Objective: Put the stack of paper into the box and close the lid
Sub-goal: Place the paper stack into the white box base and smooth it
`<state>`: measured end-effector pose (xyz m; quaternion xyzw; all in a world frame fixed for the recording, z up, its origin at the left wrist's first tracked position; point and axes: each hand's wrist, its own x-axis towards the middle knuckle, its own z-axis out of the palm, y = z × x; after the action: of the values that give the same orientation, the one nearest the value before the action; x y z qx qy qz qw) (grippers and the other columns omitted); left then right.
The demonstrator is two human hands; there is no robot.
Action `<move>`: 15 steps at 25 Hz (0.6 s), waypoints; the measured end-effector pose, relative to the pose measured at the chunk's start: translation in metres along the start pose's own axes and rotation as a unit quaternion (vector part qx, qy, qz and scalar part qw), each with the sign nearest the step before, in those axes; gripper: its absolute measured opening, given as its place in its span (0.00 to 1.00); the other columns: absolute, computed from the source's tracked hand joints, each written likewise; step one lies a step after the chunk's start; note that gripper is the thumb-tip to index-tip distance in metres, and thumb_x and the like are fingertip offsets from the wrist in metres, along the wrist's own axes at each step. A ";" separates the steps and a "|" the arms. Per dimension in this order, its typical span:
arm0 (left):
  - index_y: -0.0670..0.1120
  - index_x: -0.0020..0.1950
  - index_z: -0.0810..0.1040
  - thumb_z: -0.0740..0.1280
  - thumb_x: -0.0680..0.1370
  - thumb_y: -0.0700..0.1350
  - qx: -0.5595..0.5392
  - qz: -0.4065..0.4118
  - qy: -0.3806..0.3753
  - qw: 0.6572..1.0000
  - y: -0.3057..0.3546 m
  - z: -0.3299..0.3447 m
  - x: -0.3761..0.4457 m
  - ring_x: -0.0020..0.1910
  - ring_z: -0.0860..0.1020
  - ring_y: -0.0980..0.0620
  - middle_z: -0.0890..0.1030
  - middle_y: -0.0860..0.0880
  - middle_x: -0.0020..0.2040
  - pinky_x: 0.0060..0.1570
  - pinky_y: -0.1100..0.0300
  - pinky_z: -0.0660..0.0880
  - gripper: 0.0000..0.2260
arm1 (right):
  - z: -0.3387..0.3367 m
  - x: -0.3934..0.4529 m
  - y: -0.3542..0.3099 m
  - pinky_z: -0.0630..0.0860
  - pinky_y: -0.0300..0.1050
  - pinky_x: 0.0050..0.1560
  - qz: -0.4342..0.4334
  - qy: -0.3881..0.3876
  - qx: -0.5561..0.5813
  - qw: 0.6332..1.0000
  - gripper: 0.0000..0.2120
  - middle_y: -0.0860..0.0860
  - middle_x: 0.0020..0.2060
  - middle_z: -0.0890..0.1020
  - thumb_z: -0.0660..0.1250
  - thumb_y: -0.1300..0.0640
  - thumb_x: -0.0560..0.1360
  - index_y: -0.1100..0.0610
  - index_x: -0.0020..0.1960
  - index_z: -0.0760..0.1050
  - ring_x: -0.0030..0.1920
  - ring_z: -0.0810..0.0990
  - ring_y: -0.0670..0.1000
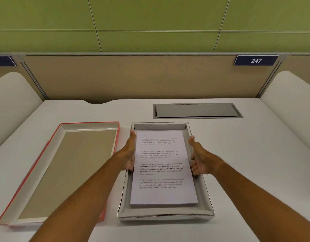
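White desk [238,154]: one box [165,216], one lid [63,165], one paper stack [162,172] between two spread grips.

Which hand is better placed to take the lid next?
Probably the left hand: the red-edged lid lies inside-up just left of the box, on that hand's side. The right hand would have to cross the paper.

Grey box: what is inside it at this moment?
Inside the grey box lies the stack of paper, printed side up, with the left hand and right hand at its long edges. The box floor beneath the sheets is covered.
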<state>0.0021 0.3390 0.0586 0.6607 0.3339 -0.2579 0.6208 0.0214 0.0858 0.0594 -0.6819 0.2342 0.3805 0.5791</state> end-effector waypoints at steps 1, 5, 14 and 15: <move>0.39 0.75 0.62 0.43 0.70 0.76 -0.010 -0.002 0.006 1.000 0.000 -0.001 0.002 0.47 0.79 0.37 0.85 0.37 0.44 0.54 0.43 0.70 0.49 | 0.001 0.001 0.000 0.60 0.64 0.73 -0.007 -0.003 -0.004 1.000 0.50 0.67 0.74 0.64 0.46 0.24 0.71 0.61 0.78 0.51 0.73 0.65 0.69; 0.39 0.77 0.58 0.44 0.70 0.77 -0.036 -0.011 0.003 0.999 0.000 -0.004 -0.002 0.71 0.67 0.36 0.68 0.34 0.73 0.71 0.44 0.62 0.50 | 0.004 -0.002 0.002 0.66 0.61 0.67 -0.042 -0.012 -0.042 0.998 0.40 0.63 0.62 0.76 0.45 0.26 0.73 0.56 0.69 0.63 0.62 0.75 0.66; 0.42 0.68 0.73 0.55 0.77 0.68 0.193 0.137 0.124 0.964 -0.013 0.016 -0.024 0.56 0.79 0.42 0.80 0.42 0.61 0.54 0.53 0.73 0.34 | 0.027 -0.013 0.013 0.77 0.53 0.51 -0.214 0.162 -0.230 0.936 0.32 0.58 0.52 0.83 0.55 0.35 0.77 0.63 0.59 0.76 0.48 0.80 0.57; 0.40 0.67 0.73 0.57 0.77 0.66 0.243 0.175 0.179 0.937 -0.016 0.019 -0.026 0.53 0.79 0.44 0.80 0.42 0.60 0.49 0.55 0.73 0.33 | 0.032 -0.013 0.015 0.77 0.52 0.50 -0.239 0.207 -0.265 0.911 0.33 0.58 0.52 0.82 0.57 0.34 0.76 0.65 0.59 0.75 0.48 0.80 0.57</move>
<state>-0.0258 0.3170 0.0660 0.8746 0.2458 -0.0962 0.4066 -0.0060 0.1115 0.0595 -0.9093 0.0696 0.1294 0.3894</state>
